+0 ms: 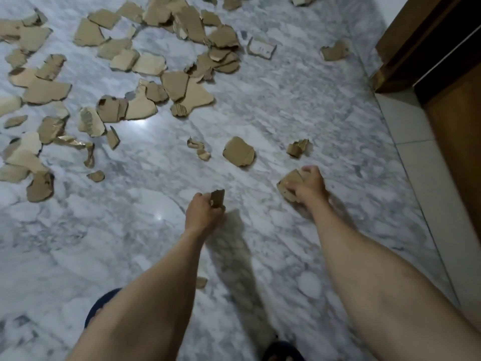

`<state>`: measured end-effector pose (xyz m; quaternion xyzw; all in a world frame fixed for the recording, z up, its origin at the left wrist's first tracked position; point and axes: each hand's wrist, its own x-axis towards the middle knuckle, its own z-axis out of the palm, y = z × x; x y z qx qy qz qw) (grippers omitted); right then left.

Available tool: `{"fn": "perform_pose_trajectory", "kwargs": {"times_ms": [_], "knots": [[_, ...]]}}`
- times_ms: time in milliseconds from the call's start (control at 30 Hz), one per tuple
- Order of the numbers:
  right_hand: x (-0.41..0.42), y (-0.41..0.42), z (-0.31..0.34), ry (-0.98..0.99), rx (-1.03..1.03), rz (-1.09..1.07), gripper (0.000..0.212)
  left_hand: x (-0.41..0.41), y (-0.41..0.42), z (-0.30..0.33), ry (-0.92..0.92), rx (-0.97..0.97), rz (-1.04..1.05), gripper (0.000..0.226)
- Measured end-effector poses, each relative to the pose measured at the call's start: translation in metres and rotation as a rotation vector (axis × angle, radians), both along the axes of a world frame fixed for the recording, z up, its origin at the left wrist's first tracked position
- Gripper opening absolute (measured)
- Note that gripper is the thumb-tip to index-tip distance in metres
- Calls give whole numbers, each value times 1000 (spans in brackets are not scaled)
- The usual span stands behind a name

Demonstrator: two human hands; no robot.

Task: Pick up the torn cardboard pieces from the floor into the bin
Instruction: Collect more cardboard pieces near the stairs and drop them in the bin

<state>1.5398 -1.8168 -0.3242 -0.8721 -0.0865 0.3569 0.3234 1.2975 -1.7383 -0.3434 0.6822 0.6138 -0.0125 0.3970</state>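
Observation:
Several torn brown cardboard pieces lie scattered over the grey marble floor (273, 105), mostly at the upper left. My left hand (204, 212) grips a small dark cardboard piece (217, 198) held upright above the floor. My right hand (309, 186) grips a larger tan cardboard piece (289, 185) low at the floor. Just beyond my hands lie a squarish piece (239, 151), a crumpled scrap (297, 148) and two small scraps (199, 148). A tiny scrap (201, 282) lies between my forearms. No bin is in view.
A wooden door frame (416, 48) and a brown door (458, 131) stand at the right, with pale floor tiles (416, 152) along them. My dark slippers (101, 306) show at the bottom. A printed whitish piece (261, 49) lies near the top centre.

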Motion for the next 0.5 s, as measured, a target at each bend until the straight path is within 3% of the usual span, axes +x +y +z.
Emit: {"fn": "perform_pose_trajectory", "kwargs": {"times_ms": [67,200,300,367,500], "knots": [[13,-8,-3,-30,-109,67,71,-9,-1,9,-81,-70,54,7],[19,-13,-10,-99,-303,178,85,-37,-2,20,-251,-347,206,29],[12,-8,-9,-236,-496,207,78,-50,-20,21,-200,-386,195,15],[10,-9,-11,-332,-505,203,68,-57,-40,24,-157,-376,165,7],[2,-12,-7,-178,-439,166,88,-78,-80,16,86,-251,40,11]]}}
